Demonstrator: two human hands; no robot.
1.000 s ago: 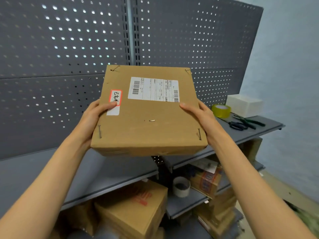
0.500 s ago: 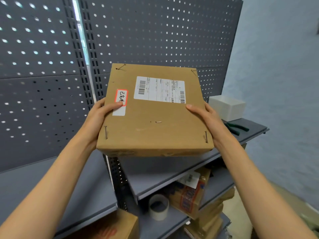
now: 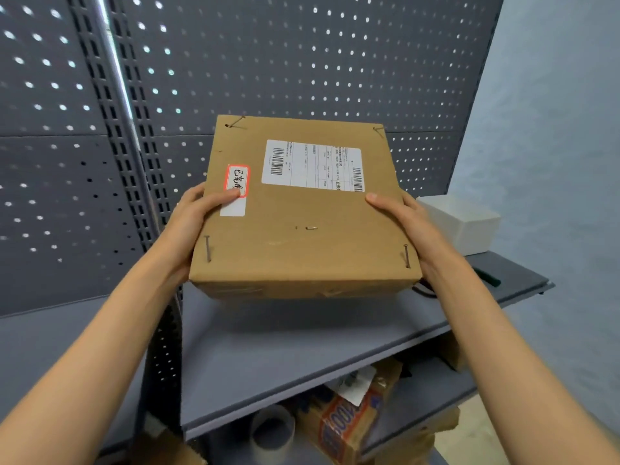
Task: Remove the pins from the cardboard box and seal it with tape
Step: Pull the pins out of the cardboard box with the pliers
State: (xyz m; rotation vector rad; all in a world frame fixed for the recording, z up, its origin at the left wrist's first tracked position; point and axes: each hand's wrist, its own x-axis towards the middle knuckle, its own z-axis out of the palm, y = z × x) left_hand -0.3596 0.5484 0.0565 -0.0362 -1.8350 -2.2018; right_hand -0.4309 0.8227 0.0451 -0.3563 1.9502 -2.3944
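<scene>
You've got the cardboard box held in the air above the grey shelf, not resting on it. Left hand grips the left edge, thumb on the red-bordered sticker; right hand grips the right edge, thumb on top. The pins are all still in: four near the corners, one small one mid-lid. Risks: near-corner pins sit just beside your palms, so a slipping grip could snag skin. Set the box down short and it could tip off the shelf's front lip. Too far right and it hits the white box.
</scene>
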